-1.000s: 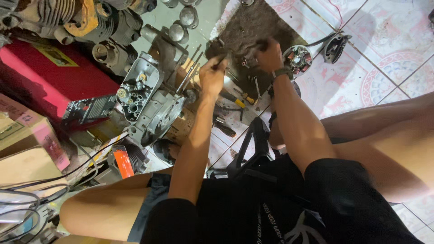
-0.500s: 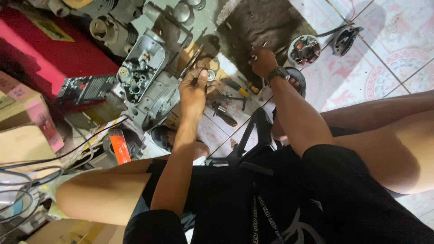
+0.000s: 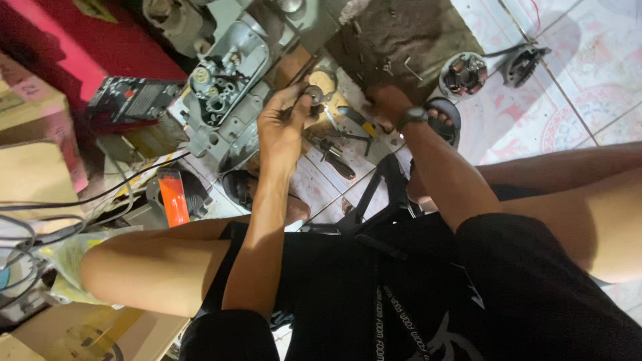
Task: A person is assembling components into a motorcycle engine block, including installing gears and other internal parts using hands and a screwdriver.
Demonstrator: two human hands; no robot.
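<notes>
Head view: left hand (image 3: 281,130) fingers grip a small round metal part (image 3: 314,91) just beside the engine case (image 3: 221,87). Right hand (image 3: 388,107) rests among tools (image 3: 334,150) on the crowded floor (image 3: 588,80); its fingers' grip cannot be told

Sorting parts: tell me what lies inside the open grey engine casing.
The grey engine casing shows round metal gears and bores inside. Deeper parts are shadowed; its lower edge is hidden behind the left hand.

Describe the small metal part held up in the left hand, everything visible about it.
The small metal part is round and ring-like, dull grey, apparently steel. The left hand pinches it between thumb and fingertips, raised above the floor clutter of tools. It sits in front of a tan disc-shaped piece, just right of the grey engine casing. Finer detail is too small to tell. The right hand is apart from it, lower on the dark mat.
</notes>
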